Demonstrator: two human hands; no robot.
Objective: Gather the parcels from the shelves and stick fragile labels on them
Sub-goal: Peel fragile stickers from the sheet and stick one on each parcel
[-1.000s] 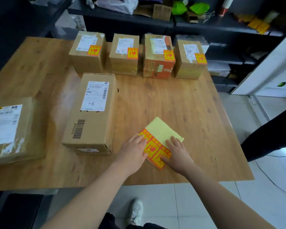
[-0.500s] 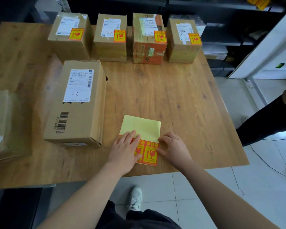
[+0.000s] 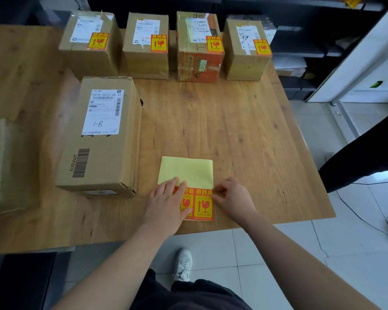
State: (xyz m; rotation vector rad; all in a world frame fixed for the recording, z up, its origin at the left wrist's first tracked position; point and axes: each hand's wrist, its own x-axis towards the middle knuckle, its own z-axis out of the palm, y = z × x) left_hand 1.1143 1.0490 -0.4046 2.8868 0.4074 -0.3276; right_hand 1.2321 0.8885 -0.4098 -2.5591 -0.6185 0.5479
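Note:
A label sheet (image 3: 188,171) lies near the table's front edge: pale yellow backing above, red-and-yellow fragile stickers (image 3: 203,204) below. My left hand (image 3: 167,204) presses flat on the sheet's left part. My right hand (image 3: 232,199) pinches the top right corner of the right sticker. A long cardboard parcel (image 3: 101,139) marked "1-8" lies left of the sheet and carries no fragile sticker. Several smaller parcels (image 3: 147,44) stand in a row at the back, each bearing a fragile sticker.
Another taped parcel (image 3: 7,166) sits at the left edge of the wooden table (image 3: 233,121). Dark shelves (image 3: 300,50) run behind the table. A person's dark sleeve (image 3: 363,157) reaches in at the right. A white shoe (image 3: 183,264) stands on the tiled floor below.
The sheet has been turned from a slant to lie square with the table edge. My left hand now presses it flat and my right fingers have closed on a sticker's corner.

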